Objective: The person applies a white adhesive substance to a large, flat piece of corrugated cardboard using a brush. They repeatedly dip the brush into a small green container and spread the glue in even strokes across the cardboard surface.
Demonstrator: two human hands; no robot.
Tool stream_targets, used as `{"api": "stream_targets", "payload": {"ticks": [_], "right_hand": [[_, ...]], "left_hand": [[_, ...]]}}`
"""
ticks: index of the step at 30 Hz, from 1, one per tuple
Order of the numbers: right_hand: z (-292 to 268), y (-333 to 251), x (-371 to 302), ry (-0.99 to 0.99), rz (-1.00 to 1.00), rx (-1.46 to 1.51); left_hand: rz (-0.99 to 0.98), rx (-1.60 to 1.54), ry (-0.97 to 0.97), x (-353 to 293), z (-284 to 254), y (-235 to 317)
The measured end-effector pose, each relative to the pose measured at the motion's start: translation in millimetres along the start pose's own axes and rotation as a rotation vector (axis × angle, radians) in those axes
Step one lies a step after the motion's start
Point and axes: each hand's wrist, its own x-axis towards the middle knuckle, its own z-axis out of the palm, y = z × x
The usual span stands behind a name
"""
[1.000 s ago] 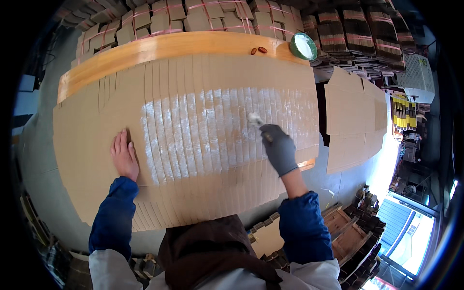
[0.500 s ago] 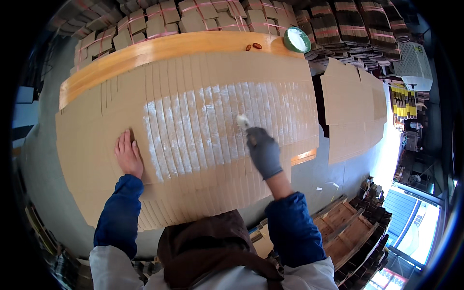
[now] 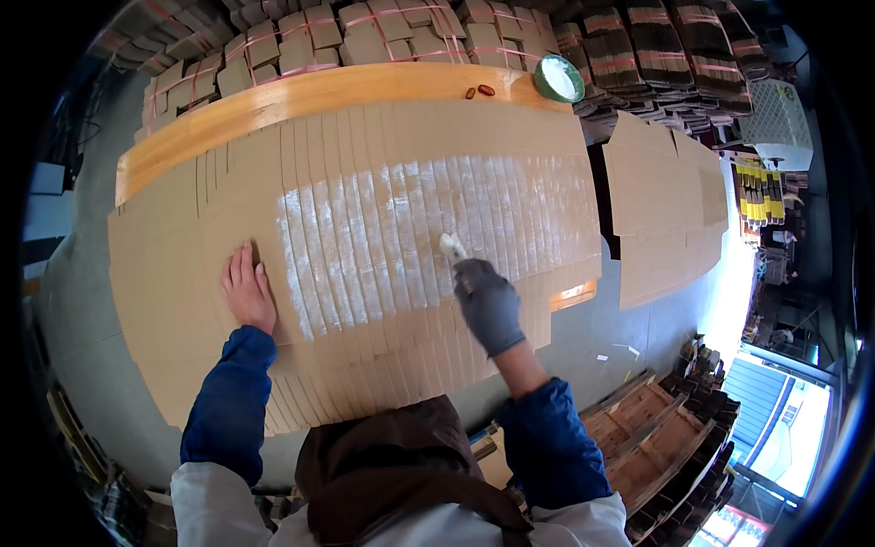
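Observation:
Overlapping sheets of brown cardboard [image 3: 173, 273] lie in a row, their edges making close parallel lines. A wet-looking white paste [image 3: 346, 246] coats a band across their middle. Bare and flat, with fingers stretched forward, my left hand [image 3: 250, 290] rests on the cardboard left of this band. My right hand [image 3: 490, 307], in a grey glove, is closed round the handle of a brush [image 3: 450, 244]. The brush's pale head meets the coated band right of its middle. Most of the handle is hidden by the glove.
Beneath the cardboard is a wooden table [image 3: 383, 80]. A green bowl [image 3: 546, 92] of white paste and two small brown oval things [image 3: 486, 90] sit along its far edge. More cardboard [image 3: 665, 201] lies to the right. Strapped cardboard bundles [image 3: 392, 36] stand behind; a wooden pallet [image 3: 629, 428] is lower right.
My right hand has drawn the brush toward me and slightly left over the coated band. My left hand stays flat on the cardboard. The whole view has shifted slightly.

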Motion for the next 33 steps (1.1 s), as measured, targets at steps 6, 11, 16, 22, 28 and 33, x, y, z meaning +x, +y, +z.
{"api": "stream_targets", "payload": {"ticks": [6, 11, 16, 22, 28, 33], "right_hand": [[-9, -9, -2, 0.061, -0.047, 0.043], [-20, 91, 16, 0.013, 0.262, -0.088], [-22, 59, 4, 0.136, -0.086, 0.007], [-55, 208, 53, 0.105, 0.281, -0.125], [-45, 163, 78, 0.150, -0.080, 0.028], [-64, 179, 115, 0.216, -0.016, 0.017]], "left_hand": [[0.009, -0.009, 0.000, 3, -1, -9], [-0.005, -0.001, -0.042, 1, 7, -3], [0.058, 0.043, -0.031, -4, 12, -12], [0.026, 0.045, -0.042, 1, 7, -10], [-0.003, 0.091, -0.035, -2, 9, -15], [0.011, 0.116, -0.041, -1, 2, -11]]}}
